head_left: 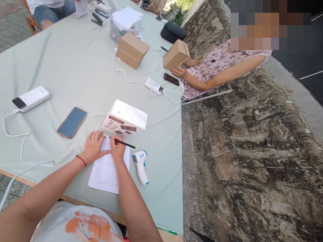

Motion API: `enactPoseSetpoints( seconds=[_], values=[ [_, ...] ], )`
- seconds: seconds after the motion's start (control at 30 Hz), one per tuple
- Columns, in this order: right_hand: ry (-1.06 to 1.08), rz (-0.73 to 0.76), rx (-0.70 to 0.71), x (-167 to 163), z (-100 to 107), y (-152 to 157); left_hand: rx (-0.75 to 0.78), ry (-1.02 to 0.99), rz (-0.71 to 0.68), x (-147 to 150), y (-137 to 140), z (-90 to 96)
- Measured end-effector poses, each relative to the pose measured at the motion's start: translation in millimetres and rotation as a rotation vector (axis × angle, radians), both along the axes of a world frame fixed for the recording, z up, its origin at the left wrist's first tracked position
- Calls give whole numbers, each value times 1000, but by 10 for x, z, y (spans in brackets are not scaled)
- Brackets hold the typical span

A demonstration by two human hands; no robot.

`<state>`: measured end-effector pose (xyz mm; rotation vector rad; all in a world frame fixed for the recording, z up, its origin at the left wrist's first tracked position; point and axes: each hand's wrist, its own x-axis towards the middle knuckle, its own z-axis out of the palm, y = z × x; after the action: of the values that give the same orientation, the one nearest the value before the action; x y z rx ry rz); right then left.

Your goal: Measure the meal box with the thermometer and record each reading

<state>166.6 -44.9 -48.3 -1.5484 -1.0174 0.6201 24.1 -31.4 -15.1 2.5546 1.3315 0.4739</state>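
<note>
My right hand grips a black pen, its tip end hidden by the fingers, over the upper part of a printed sheet of paper. Flat on the sheet's left edge lies my left hand, fingers spread, with a ring and a red wrist cord. Just beyond both hands stands a white box with brown pictures and lettering on its side. A white and blue infrared thermometer rests to the right of the paper. To the left is a smartphone in an orange-brown case.
A white power bank with a cable lies at left; another power bank is near a dark phone. Beyond are a cardboard box, a plastic tub and a stapler. At right, a person holds a carton.
</note>
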Motion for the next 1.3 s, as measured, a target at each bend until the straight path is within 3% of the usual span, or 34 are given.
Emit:
enactPoseSetpoints(
  seconds=[0.5,1.3],
  values=[
    [-30,39,-15,-6,-35,-1,-5,-24,-6,7,-7,23],
    [-23,-33,-12,-16,0,-6,9,20,-4,8,-6,16]
  ],
)
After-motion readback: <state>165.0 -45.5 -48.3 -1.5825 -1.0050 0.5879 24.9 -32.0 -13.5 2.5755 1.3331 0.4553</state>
